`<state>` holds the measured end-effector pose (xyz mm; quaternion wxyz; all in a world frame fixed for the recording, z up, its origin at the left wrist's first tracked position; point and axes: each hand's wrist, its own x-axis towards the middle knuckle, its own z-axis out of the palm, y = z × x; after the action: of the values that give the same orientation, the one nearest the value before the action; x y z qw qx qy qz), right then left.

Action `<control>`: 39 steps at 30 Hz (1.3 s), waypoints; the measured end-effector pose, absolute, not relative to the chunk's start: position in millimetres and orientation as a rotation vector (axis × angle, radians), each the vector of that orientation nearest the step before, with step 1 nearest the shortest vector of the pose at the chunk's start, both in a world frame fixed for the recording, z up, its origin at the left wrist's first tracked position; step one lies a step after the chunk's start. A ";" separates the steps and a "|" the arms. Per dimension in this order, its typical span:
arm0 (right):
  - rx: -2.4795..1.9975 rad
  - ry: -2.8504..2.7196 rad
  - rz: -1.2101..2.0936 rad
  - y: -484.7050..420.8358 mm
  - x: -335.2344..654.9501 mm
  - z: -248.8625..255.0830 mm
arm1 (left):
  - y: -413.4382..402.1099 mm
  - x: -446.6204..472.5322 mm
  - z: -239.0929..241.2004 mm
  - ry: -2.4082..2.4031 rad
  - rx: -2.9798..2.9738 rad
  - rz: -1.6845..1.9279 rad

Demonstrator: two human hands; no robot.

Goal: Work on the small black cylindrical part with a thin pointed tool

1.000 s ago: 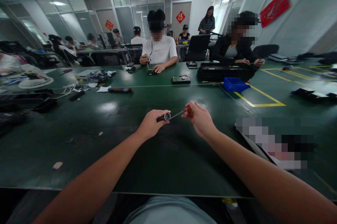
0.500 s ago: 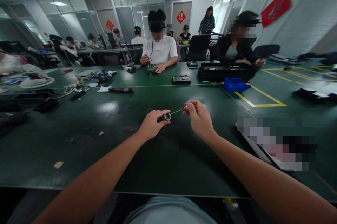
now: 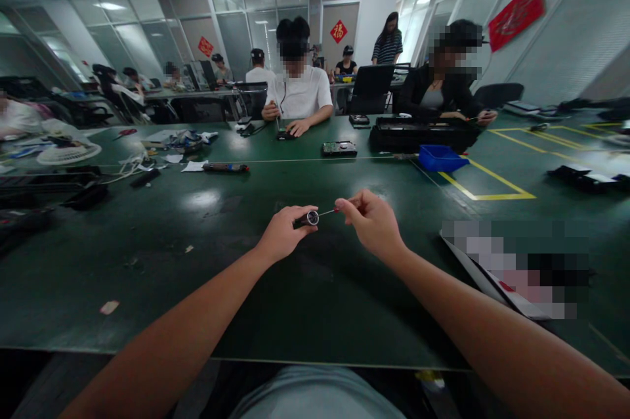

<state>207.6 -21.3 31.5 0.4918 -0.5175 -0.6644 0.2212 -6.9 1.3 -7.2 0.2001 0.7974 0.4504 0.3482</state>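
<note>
Above the green table (image 3: 147,261), the left hand (image 3: 281,234) pinches a small dark cylinder (image 3: 309,218) between thumb and fingers, its round silvery end facing the camera. The right hand (image 3: 375,223) pinches a thin wire (image 3: 325,212) (red at the fingertips) that meets the cylinder. Farther back sits a blue bin (image 3: 440,157); its contents cannot be told.

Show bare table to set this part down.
Bare: table from the near edge to the left hand with the part and right hand with the rod, and beyond them up to the tool. Crowded: cables far left, sheet right.
</note>
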 end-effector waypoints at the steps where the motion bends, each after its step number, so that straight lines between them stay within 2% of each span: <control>1: -1.267 -1.632 0.511 -21.9 207.9 32.0 | 1.8 -7.1 -8.1 1.249 2.228 0.981; 11: -1.063 -1.694 0.561 -26.5 205.7 27.5 | 1.4 -7.1 -8.7 1.199 2.163 1.011; 25: -1.118 -1.703 0.656 -24.5 206.3 25.8 | 1.7 -6.7 -8.1 1.219 2.167 0.988; 39: -1.149 -1.661 0.608 -23.7 205.9 21.8 | 1.5 -6.6 -7.6 1.220 2.174 0.982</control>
<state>205.9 -23.7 21.8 0.4937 -0.4738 -0.6848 0.2506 -6.6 1.5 -7.6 0.2288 0.7899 0.4432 0.3568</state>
